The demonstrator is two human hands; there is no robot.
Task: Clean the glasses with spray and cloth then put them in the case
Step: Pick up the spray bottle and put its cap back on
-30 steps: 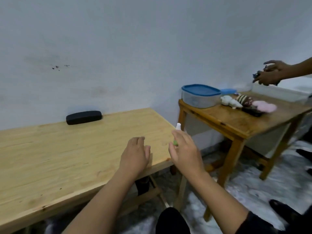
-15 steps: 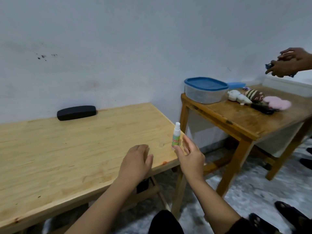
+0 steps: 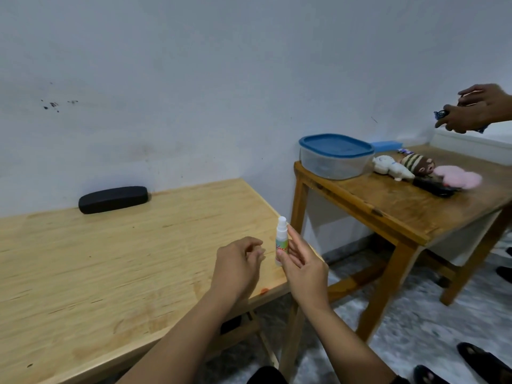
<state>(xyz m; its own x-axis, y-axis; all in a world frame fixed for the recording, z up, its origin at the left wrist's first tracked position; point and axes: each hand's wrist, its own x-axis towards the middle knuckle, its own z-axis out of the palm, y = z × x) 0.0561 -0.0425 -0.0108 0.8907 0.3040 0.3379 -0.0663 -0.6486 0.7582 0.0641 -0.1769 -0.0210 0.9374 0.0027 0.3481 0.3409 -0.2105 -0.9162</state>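
The spray bottle point(image 3: 281, 242) stands upright near the light bench's point(image 3: 110, 273) right edge, the right hand point(image 3: 303, 268) with spread fingers touching its side. The left hand point(image 3: 237, 268) hovers beside, loosely curled, empty. The black glasses case point(image 3: 113, 199) lies closed by the wall, well apart; nothing between.

Both forearms reach forward. The left hand point(image 3: 237, 266) hangs loosely curled, palm down; the right hand point(image 3: 303, 266) is raised, fingers point(image 3: 294, 239) extended, thumb pinching inward.
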